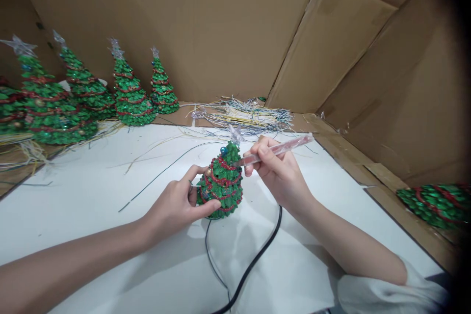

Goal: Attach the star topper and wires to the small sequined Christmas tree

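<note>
A small green Christmas tree figurine (225, 187) with red garlands, a blue ball and a clear star on top stands on the white table, leaning slightly right. My left hand (184, 196) grips its lower left side, thumb in front and fingers behind. In my right hand (274, 169) is a slim reddish tool wrapped in clear plastic (289, 145), pinched like a pen. Its pointed tip meets the upper right side of the tree; whether it touches cannot be made out. A thin dark wire (215, 265) runs from beneath the tree toward me.
Several similar trees (134, 95) stand along the back left; another tree (436, 205) lies at the right. A heap of thin coloured wires (250, 115) rests at the back. A thick black cable (257, 257) crosses the front, and cardboard walls (235, 24) enclose the table.
</note>
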### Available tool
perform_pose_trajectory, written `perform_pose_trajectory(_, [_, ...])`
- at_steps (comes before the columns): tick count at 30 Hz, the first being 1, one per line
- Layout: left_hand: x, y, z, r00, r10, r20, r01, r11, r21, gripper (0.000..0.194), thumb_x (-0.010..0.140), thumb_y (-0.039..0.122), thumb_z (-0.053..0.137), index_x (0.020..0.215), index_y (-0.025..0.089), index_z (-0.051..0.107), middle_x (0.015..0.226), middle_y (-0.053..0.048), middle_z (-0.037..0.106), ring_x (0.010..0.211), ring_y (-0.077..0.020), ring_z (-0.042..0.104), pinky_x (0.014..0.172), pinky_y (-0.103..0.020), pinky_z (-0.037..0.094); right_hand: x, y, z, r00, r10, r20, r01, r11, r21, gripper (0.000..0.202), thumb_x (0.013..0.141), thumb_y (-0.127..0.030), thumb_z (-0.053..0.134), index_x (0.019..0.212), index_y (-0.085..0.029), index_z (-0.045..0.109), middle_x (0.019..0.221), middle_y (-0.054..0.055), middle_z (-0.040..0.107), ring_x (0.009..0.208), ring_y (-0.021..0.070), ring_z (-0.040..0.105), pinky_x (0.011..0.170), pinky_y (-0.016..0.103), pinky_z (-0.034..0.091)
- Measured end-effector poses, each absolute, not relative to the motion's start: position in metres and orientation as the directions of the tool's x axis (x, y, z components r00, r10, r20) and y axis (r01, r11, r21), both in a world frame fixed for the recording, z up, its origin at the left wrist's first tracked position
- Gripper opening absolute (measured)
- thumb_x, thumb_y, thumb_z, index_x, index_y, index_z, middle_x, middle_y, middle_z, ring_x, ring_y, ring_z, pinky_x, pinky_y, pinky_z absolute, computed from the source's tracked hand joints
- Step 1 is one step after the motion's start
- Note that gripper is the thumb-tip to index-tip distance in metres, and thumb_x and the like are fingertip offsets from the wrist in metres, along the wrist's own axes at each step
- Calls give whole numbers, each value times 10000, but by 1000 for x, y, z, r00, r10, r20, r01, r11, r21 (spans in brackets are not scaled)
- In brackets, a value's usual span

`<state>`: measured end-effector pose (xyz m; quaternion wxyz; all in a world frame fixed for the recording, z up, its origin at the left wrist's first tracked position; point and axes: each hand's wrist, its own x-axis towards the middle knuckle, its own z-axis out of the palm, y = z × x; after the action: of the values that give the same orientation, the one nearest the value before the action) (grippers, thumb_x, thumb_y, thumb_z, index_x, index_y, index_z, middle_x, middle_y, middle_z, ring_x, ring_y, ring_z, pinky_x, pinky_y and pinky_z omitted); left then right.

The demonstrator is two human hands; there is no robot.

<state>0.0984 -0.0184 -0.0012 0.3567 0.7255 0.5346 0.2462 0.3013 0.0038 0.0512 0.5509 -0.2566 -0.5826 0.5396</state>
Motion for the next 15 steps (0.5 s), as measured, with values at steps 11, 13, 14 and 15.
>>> perform_pose_trajectory(11, [100, -16, -2, 316, 949, -12, 598, -189, 779, 506, 721, 504, 586, 1109, 254, 380, 427, 125, 393, 422, -105, 416, 455, -201, 285, 304, -10, 66, -209, 780, 590, -131, 575, -807, 210, 912, -300, 392, 739, -205, 463, 616, -20, 516, 684, 137, 590, 610, 283, 497])
perform_pose_trajectory(13, [99, -17, -3, 317, 948, -7, 603, -196, 773, 502, 728, 499, 582, 1117, 258, 375, 434, 124, 397, 426, -107, 424, 461, -203, 292, 306, -9, 69, -176, 735, 655, -63, 656, -752, 292, 935, -296, 301, 746, -203, 504, 682, 17, 554, 756, 155, 589, 645, 309, 505])
perform_pose_trajectory(14, [99, -17, -3, 316, 949, -4, 604, -198, 772, 504, 729, 494, 582, 1122, 258, 372, 435, 124, 397, 427, -108, 427, 462, -203, 295, 306, -9, 68, -170, 711, 683, -13, 691, -723, 346, 944, -301, 258, 755, -200, 530, 725, 36, 571, 773, 159, 586, 651, 317, 505])
perform_pose_trajectory(15, [99, -17, -3, 314, 949, 0, 604, -200, 771, 508, 730, 488, 582, 1129, 257, 369, 435, 125, 396, 428, -109, 429, 461, -203, 296, 307, -9, 67, -153, 685, 713, 47, 725, -687, 390, 950, -313, 228, 769, -197, 553, 757, 48, 580, 773, 161, 581, 651, 321, 504])
